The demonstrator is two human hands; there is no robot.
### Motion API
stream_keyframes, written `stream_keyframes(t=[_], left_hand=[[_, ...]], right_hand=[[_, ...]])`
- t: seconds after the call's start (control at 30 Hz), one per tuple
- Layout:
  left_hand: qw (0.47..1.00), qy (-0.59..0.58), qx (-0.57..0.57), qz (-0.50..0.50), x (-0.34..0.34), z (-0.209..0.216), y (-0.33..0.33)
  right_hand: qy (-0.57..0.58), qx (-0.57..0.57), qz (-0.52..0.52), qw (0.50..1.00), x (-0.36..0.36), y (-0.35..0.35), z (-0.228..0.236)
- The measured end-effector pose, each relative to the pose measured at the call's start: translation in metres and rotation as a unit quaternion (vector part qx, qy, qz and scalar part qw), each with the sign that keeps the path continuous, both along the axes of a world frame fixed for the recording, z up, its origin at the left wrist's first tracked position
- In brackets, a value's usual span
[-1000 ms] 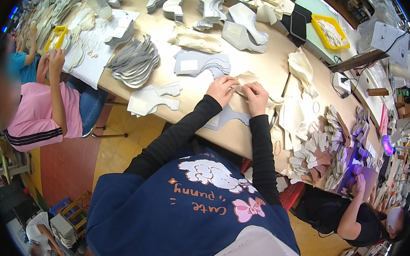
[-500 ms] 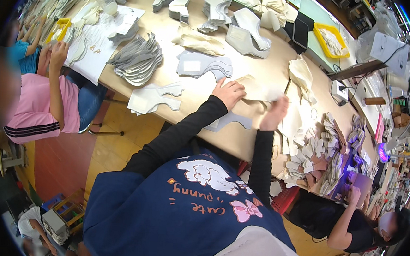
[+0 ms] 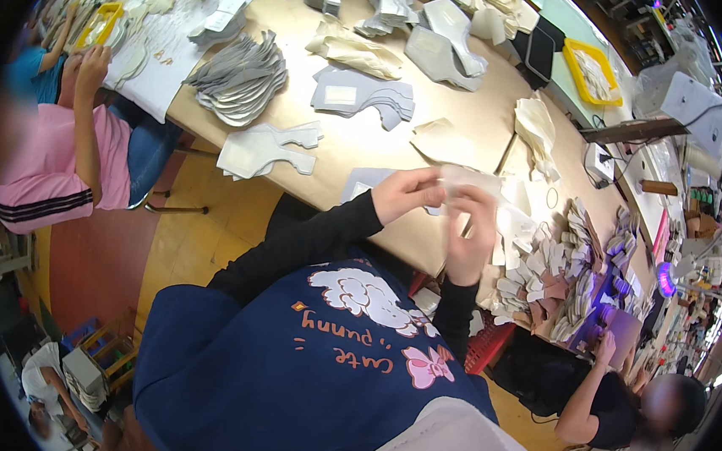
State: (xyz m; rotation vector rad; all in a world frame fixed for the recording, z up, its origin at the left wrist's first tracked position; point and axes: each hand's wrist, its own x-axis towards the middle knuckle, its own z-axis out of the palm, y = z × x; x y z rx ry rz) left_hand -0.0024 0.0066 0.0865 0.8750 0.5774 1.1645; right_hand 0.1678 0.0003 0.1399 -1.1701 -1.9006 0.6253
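Sheet [image 3: 476, 180] (pale, thin-looking, blurred) is held between left hand [image 3: 407, 197] and right hand [image 3: 472, 234].

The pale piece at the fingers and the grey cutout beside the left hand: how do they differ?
Pose: the pale piece is raised at the left hand and right hand; the grey cutout lies on the table. Sharpness: the pale piece looks blurred; the grey cutout looks sharper.
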Motion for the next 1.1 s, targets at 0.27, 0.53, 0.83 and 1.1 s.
stream_keyframes(t=[0.27,0.53,0.83,1.1], left_hand=[[0.985,0.121,-0.115,0.030,-0.087,-0.035,-0.054],[0.949,0.277,-0.126,0.079,-0.092,-0.059,-0.075],[0.877,0.410,-0.187,0.164,-0.118,-0.059,-0.075],[0.833,0.510,-0.147,0.158,-0.104,-0.058,-0.074]], right_hand=[[-0.093,0.010,0.117,0.989,-0.034,0.019,-0.025],[0.054,-0.396,0.235,0.886,-0.043,0.036,-0.075],[0.050,-0.356,0.192,0.913,-0.043,0.053,-0.095],[0.035,-0.326,0.206,0.922,-0.046,0.049,-0.100]])
